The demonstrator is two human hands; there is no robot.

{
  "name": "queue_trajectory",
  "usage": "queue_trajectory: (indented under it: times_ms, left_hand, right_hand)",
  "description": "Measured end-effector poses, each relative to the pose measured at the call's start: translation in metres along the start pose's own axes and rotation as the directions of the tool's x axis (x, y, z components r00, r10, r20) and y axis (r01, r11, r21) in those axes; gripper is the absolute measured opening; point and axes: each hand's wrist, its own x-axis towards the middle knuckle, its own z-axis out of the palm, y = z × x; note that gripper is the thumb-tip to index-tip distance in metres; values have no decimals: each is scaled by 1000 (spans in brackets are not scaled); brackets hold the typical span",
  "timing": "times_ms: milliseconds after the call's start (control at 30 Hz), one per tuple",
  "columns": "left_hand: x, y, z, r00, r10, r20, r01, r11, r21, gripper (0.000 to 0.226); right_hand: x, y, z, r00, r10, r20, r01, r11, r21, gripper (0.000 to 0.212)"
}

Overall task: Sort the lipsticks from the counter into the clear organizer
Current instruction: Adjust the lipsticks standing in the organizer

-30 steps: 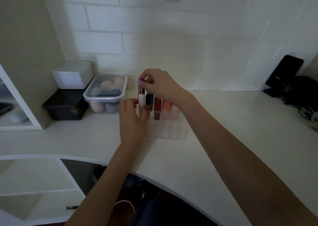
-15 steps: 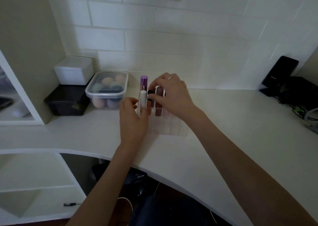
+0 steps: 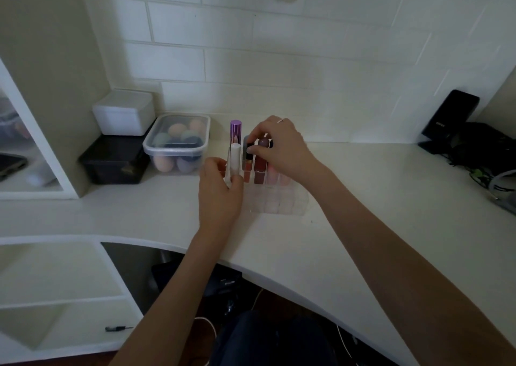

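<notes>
The clear organizer (image 3: 282,205) stands on the white counter (image 3: 363,198), with several lipsticks upright in its back rows. A purple-capped lipstick (image 3: 235,130) stands at the back left corner. My left hand (image 3: 220,190) grips a white lipstick tube (image 3: 235,159) at the organizer's left edge. Above the back row, my right hand (image 3: 279,148) pinches the top of a dark-capped lipstick (image 3: 248,150), right beside a maroon lipstick (image 3: 261,164). The front compartments look empty. The right hand hides part of the back row.
A lidded clear tub of makeup sponges (image 3: 178,142) sits left of the organizer, beside a white box (image 3: 124,111) stacked on a black box (image 3: 114,162). Black devices and cables (image 3: 463,134) crowd the far right. The tiled wall is close behind.
My right hand left the purple-capped lipstick standing at the back left and moved right and down onto the dark-capped one. The left hand stayed on the white tube.
</notes>
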Motion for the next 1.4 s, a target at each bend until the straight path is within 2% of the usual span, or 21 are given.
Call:
queue_trajectory:
  times_ms: [233, 333, 400, 467, 500, 533, 600, 667, 733, 800, 867, 967, 1100, 1200, 1333, 1400]
  left_hand:
    - [1, -1, 0, 1000, 3, -12, -3, 1000, 2, 19]
    - [0, 2, -1, 1000, 7, 2, -7, 998, -56, 22]
    - [-2, 5, -4, 999, -33, 40, 37, 995, -96, 32]
    - [-6, 5, -7, 987, -90, 131, 105, 987, -119, 53]
    - [-9, 3, -10, 976, -103, 191, 128, 984, -125, 66]
    - [-12, 2, -12, 961, -109, 255, 143, 983, -117, 79]
    - [-18, 0, -14, 926, -107, 361, 135, 989, -54, 102]
    - [-19, -3, -13, 914, -88, 396, 75, 996, 47, 112]
    - [-15, -10, -7, 923, -33, 383, -6, 995, 99, 106]
    - [-9, -16, -3, 934, -25, 357, -17, 993, 114, 95]
    - [-4, -18, 1, 948, -25, 317, -26, 988, 155, 88]
    - [7, -17, 10, 966, 51, 255, -119, 958, 262, 77]
    - [27, -16, 19, 968, 126, 215, -199, 911, 361, 64]
    - [42, -21, 28, 951, 199, 236, -294, 814, 501, 54]
    - [61, -30, 39, 919, 303, 254, -392, 619, 680, 51]
    - [71, -36, 42, 916, 315, 250, -396, 602, 693, 49]
  right_hand:
    - [3, 6, 5, 1000, -24, -13, 24, 999, 30, 7]
    - [-2, 11, 0, 998, -12, -65, 19, 993, 115, 15]
    - [-12, 15, -9, 977, 62, -206, -9, 968, 249, 20]
    - [-31, 21, -14, 898, 234, -373, -64, 907, 416, 21]
    - [-44, 25, -12, 849, 342, -404, -119, 867, 485, 25]
    - [-58, 28, -7, 808, 451, -380, -206, 820, 535, 30]
    - [-86, 31, 7, 758, 619, -203, -418, 701, 578, 42]
    - [-105, 29, 19, 743, 669, -22, -533, 611, 585, 48]
    - [-110, 25, 26, 770, 637, 31, -525, 606, 598, 44]
    - [-104, 22, 29, 796, 605, 25, -493, 622, 609, 40]
    - [-97, 24, 33, 808, 589, 31, -483, 630, 608, 44]
    - [-84, 32, 39, 836, 547, 34, -466, 676, 571, 51]
    - [-60, 41, 42, 875, 484, 26, -428, 746, 510, 51]
    - [-37, 50, 47, 889, 458, 10, -406, 778, 480, 49]
    - [-10, 58, 61, 898, 439, 10, -397, 801, 448, 52]
    - [1, 60, 69, 902, 432, 26, -400, 811, 427, 57]
